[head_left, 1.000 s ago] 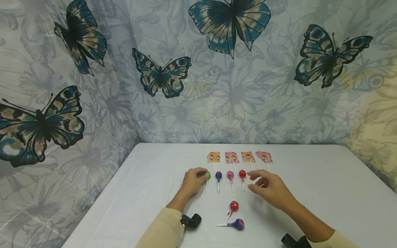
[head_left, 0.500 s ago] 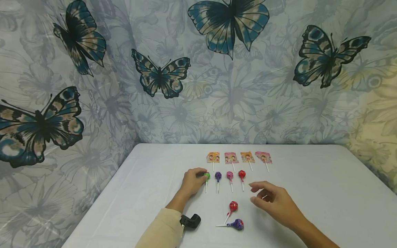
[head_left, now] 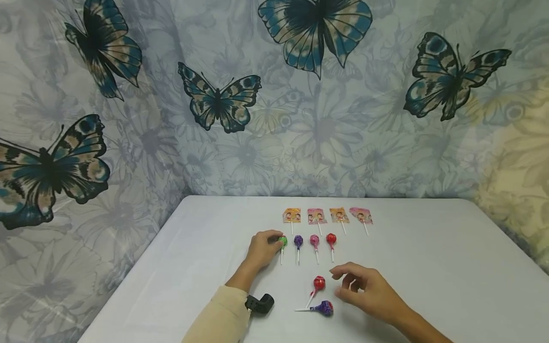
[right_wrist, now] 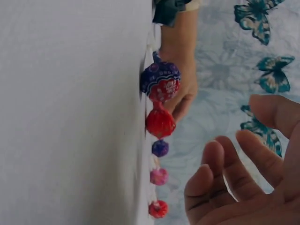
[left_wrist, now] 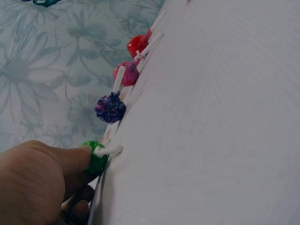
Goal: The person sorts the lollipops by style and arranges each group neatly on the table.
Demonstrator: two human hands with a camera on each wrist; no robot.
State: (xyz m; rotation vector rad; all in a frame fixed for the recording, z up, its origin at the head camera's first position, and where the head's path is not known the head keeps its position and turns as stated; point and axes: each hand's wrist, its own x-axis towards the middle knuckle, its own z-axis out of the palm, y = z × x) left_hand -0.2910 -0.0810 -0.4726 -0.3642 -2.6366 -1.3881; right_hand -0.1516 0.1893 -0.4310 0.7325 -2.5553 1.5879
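At the left end of a row of lollipops, my left hand (head_left: 262, 248) has thumb and fingers on the head of a green lollipop (left_wrist: 97, 158), whose white stick points out toward the viewer. Beside it lie a dark purple lollipop (head_left: 298, 241), a pink lollipop (head_left: 314, 240) and a red lollipop (head_left: 331, 239). Nearer the front are another red lollipop (head_left: 319, 283) and a purple lollipop (head_left: 326, 308) with its stick toward the left. My right hand (head_left: 365, 290) hovers just right of these two, fingers loosely bent and holding nothing.
Behind the row lie several flat wrapped lollipops in orange packets (head_left: 292, 216) and pink packets (head_left: 316, 216). All rest on a white table (head_left: 429, 267). A butterfly-patterned cloth (head_left: 326, 143) hangs behind the far edge.
My right hand has moved away from the row's red lollipop, down and toward the front pair. My left hand stays at the green lollipop. The head view has shifted slightly.
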